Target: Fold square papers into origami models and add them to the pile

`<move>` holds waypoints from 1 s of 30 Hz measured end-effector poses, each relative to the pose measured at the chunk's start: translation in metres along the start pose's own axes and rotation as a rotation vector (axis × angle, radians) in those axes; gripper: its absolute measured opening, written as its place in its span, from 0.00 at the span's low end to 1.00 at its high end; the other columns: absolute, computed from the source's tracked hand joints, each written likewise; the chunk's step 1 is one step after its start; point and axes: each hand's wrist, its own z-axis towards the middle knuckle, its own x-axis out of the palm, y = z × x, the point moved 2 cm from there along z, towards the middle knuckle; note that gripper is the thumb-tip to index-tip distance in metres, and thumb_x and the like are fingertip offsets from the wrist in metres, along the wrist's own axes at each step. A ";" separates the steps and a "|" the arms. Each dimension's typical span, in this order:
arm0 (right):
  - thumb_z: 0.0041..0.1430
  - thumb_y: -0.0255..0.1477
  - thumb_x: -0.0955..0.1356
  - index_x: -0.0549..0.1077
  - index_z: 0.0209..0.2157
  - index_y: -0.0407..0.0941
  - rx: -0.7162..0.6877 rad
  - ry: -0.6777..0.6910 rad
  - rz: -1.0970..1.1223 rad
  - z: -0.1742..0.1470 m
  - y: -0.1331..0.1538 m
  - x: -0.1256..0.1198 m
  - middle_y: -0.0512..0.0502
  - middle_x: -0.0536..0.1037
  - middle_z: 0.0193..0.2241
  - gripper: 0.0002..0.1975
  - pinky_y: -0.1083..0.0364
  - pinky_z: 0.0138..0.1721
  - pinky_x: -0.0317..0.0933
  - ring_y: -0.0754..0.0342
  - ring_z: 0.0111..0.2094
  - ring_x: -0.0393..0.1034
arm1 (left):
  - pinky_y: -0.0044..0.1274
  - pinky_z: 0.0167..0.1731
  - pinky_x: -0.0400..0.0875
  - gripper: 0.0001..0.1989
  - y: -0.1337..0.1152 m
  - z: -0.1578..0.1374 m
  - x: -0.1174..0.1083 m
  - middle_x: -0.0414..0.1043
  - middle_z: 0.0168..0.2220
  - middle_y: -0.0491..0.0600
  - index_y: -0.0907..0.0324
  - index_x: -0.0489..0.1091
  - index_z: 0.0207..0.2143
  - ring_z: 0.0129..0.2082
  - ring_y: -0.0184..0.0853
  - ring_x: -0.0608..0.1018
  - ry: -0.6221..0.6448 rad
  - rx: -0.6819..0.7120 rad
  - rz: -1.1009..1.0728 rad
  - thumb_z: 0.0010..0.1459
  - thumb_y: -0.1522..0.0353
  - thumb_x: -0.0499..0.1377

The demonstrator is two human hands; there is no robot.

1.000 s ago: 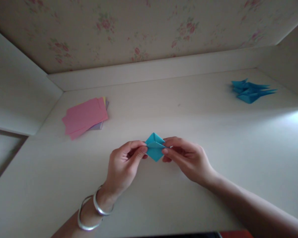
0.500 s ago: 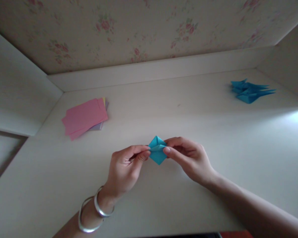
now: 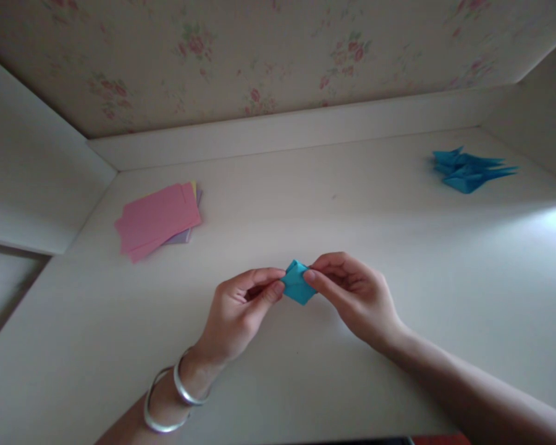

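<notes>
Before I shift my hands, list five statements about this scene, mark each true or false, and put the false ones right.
1. The left hand and the right hand both grip the blue folded paper. True.
2. The silver bangles circle the right wrist. False: the silver bangles are on the left wrist.
3. Pink sheets lie on top of the paper stack at the left. True.
4. The pointed blue paper shapes lie among the pink sheets. False: the pointed blue paper shapes lie apart from them, at the far right.
5. The wall has plain stripes. False: the wall has a floral pattern.
</notes>
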 end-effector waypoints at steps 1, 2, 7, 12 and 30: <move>0.55 0.35 0.74 0.75 0.33 0.44 -0.001 -0.007 -0.009 0.000 0.000 0.000 0.48 0.81 0.27 0.09 0.59 0.28 0.71 0.54 0.28 0.77 | 0.22 0.36 0.79 0.08 -0.001 0.000 0.000 0.82 0.36 0.49 0.58 0.79 0.40 0.33 0.34 0.82 0.009 -0.004 -0.003 0.57 0.68 0.65; 0.55 0.35 0.74 0.76 0.33 0.45 -0.003 -0.015 -0.018 0.000 0.001 0.000 0.47 0.81 0.27 0.09 0.58 0.28 0.71 0.54 0.28 0.77 | 0.22 0.36 0.79 0.07 -0.002 0.000 0.001 0.82 0.36 0.49 0.59 0.79 0.40 0.34 0.34 0.82 0.016 -0.009 -0.002 0.57 0.69 0.65; 0.55 0.36 0.74 0.76 0.32 0.45 -0.013 -0.032 -0.067 0.000 0.001 -0.001 0.47 0.81 0.26 0.10 0.58 0.26 0.70 0.55 0.26 0.76 | 0.23 0.35 0.80 0.07 -0.003 -0.001 0.002 0.83 0.35 0.50 0.59 0.79 0.39 0.33 0.35 0.83 0.027 -0.027 0.002 0.57 0.68 0.65; 0.55 0.37 0.74 0.77 0.32 0.45 0.012 -0.034 -0.095 0.000 -0.002 -0.002 0.47 0.81 0.26 0.10 0.59 0.24 0.70 0.54 0.26 0.76 | 0.23 0.38 0.80 0.08 -0.002 -0.001 0.003 0.83 0.35 0.49 0.57 0.79 0.40 0.35 0.35 0.84 0.058 -0.053 -0.049 0.57 0.70 0.65; 0.56 0.37 0.73 0.78 0.31 0.45 0.027 0.047 -0.110 0.001 -0.002 0.002 0.48 0.82 0.27 0.09 0.59 0.27 0.69 0.55 0.27 0.77 | 0.21 0.33 0.81 0.07 0.000 0.000 0.005 0.81 0.33 0.47 0.59 0.76 0.39 0.32 0.33 0.83 0.011 -0.084 -0.102 0.58 0.68 0.65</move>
